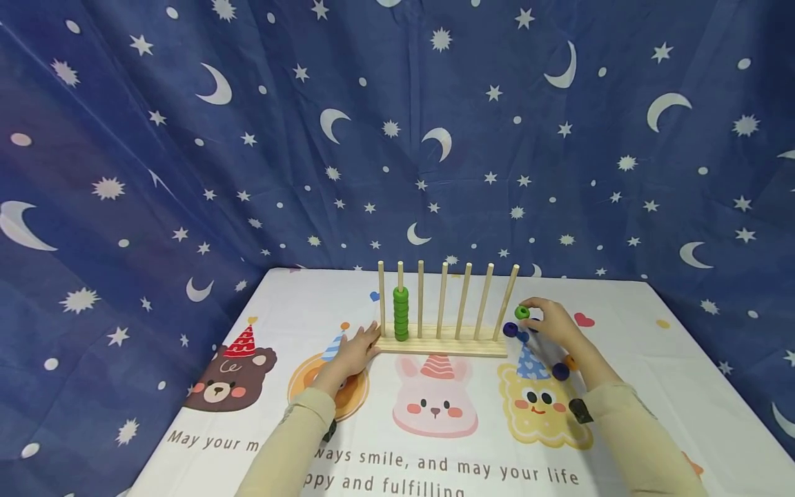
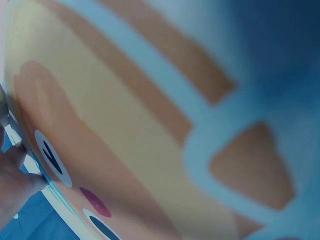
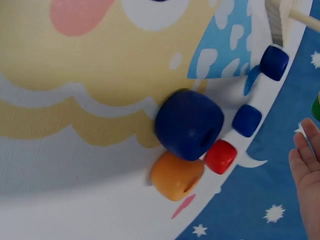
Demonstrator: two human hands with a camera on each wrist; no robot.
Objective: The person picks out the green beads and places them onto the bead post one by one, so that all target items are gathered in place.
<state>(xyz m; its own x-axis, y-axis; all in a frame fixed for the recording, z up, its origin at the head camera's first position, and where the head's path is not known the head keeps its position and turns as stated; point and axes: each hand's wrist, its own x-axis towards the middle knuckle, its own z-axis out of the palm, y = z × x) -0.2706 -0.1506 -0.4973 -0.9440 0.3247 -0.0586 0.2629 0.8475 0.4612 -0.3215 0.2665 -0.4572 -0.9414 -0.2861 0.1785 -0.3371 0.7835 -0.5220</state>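
A wooden peg rack with several upright pegs stands toward the back of the table. Several green beads are stacked on its second peg from the left. My left hand rests at the left end of the rack's base, fingers spread against it. Off the rack's right end, my right hand pinches a green bead between thumb and fingers. In the right wrist view that bead is cut off by the right edge, above the fingertips.
Loose beads lie under and beside my right forearm: a near blue bead, an orange bead, a red bead, and two farther dark blue beads. A printed white cloth covers the table; a starry blue curtain hangs behind.
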